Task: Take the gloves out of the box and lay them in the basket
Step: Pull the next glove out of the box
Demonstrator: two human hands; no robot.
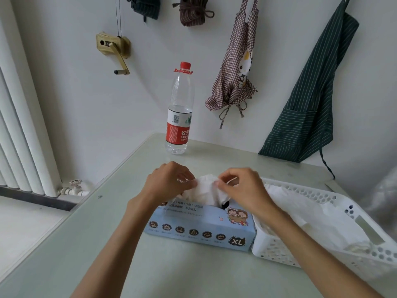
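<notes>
A light-blue glove box [202, 230] marked XL lies on the table in front of me. A crumpled white glove [205, 187] sticks up out of its top opening. My left hand [169, 181] pinches the glove's left edge and my right hand [240, 188] pinches its right edge, both just above the box. Right beside the box stands a white perforated basket [356, 214], and several thin white gloves [309, 214] lie inside it.
A water bottle [179, 112] with a red cap stands at the back of the pale green table [107, 233]. Aprons [309, 100] hang on the wall behind. A radiator [19, 125] runs along the left wall.
</notes>
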